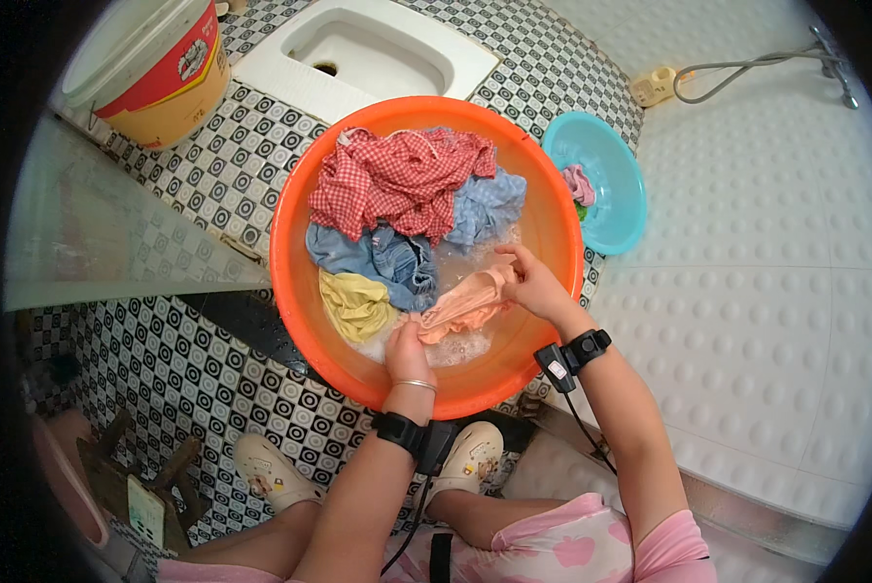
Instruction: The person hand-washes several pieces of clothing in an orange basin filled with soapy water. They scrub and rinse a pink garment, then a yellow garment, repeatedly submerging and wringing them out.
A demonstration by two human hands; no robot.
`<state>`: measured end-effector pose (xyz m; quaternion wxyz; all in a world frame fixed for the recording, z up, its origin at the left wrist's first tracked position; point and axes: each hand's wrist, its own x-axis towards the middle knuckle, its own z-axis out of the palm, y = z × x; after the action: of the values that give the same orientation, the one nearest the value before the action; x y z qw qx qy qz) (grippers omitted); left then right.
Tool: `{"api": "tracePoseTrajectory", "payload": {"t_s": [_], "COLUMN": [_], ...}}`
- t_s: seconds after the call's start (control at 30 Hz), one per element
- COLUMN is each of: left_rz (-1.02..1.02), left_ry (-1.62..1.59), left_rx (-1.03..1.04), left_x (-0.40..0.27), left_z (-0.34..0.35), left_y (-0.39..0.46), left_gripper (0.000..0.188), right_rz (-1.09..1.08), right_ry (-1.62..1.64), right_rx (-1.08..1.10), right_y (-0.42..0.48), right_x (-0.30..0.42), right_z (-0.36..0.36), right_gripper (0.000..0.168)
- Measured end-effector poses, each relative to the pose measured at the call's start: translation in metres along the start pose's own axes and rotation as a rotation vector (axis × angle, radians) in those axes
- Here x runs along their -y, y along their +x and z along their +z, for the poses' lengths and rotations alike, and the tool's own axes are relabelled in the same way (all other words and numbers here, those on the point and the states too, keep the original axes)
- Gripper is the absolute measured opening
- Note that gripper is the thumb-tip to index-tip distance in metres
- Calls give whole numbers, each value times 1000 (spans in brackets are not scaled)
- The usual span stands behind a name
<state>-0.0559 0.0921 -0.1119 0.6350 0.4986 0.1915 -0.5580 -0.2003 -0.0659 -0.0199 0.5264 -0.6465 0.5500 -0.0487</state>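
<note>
A large orange plastic basin (545, 321) holds wet clothes and sudsy water. Between my hands a peach-coloured cloth garment (469, 302) is stretched just over the suds. My left hand (409, 353) grips its lower left end, and my right hand (538, 284) pinches its upper right end. Beside my left hand lies a yellow cloth (356, 302). Blue denim (399, 262) touches the garment's left side. Farther back sit a red-and-white gingham garment (407, 178) and a light blue patterned cloth (487, 204).
A turquoise basin (618, 189) with a pink cloth (578, 184) stands at the right. Behind are a squat toilet (378, 51) and a large lidded bucket (159, 87). A glass panel (137, 240) borders the left; a shower hose (728, 69) hangs on the right wall.
</note>
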Motion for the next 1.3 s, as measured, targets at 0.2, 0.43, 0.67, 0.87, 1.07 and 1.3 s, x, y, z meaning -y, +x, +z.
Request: {"api": "tracePoseTrajectory", "payload": {"t_s": [0.2, 0.43, 0.67, 0.87, 1.07, 1.3], "left_rz": [54, -120, -456, -280, 52, 380], "left_ry": [502, 470, 397, 605, 378, 224], "left_rx": [-17, 91, 121, 151, 0, 20], "left_x": [11, 20, 0, -10, -22, -44], "left_z": [5, -8, 8, 13, 25, 41], "left_y": [-1, 16, -7, -15, -35, -61], "left_gripper": [17, 17, 12, 10, 10, 6], "right_rz": [-254, 115, 78, -162, -311, -122], "right_ry": [-735, -771, -612, -739, -857, -913], "right_rx": [-60, 560, 366, -241, -585, -238], "right_y": [12, 19, 3, -1, -15, -24], "right_x": [-54, -25, -30, -28, 6, 5], "right_z": [12, 47, 34, -3, -30, -30], "right_gripper": [56, 40, 25, 14, 16, 25]}}
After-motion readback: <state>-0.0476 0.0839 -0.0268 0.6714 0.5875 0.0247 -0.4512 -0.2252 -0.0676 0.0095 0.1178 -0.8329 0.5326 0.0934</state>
